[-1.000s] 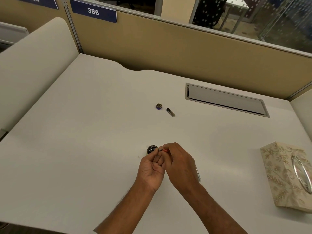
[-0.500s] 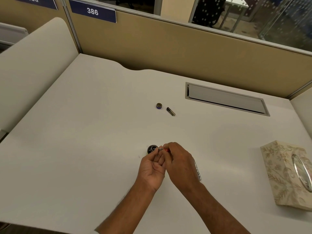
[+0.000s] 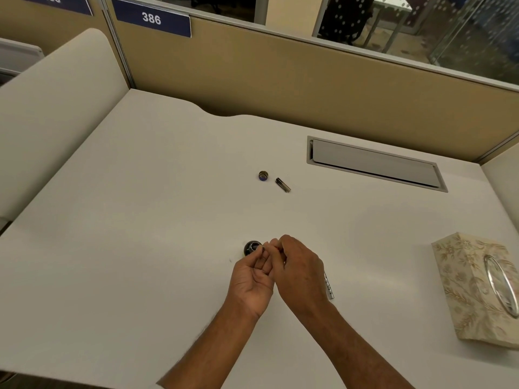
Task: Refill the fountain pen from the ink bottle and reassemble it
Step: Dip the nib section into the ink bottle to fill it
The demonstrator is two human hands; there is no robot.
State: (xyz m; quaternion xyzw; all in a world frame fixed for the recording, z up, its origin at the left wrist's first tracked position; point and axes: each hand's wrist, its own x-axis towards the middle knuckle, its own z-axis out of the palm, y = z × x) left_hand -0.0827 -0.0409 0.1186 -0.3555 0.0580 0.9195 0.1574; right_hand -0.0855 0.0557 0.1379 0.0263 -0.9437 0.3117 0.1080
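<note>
A small dark ink bottle (image 3: 250, 247) stands open on the white desk (image 3: 140, 220), just beyond my fingertips. My left hand (image 3: 251, 279) and my right hand (image 3: 299, 272) are pressed together beside it, pinching a thin pen part with a red bit between the fingers; most of it is hidden. The bottle's cap (image 3: 263, 175) lies farther back, mouth up. Next to the cap lies a short dark pen piece (image 3: 283, 184). A silver pen barrel (image 3: 328, 287) lies on the desk under my right wrist, partly hidden.
A patterned tissue box (image 3: 474, 287) sits at the right edge. A grey cable hatch (image 3: 376, 162) is set in the desk at the back right. Beige partitions (image 3: 280, 80) close the back and left sides.
Both hands stay almost still by the bottle; the fingers shifted slightly on the pen part.
</note>
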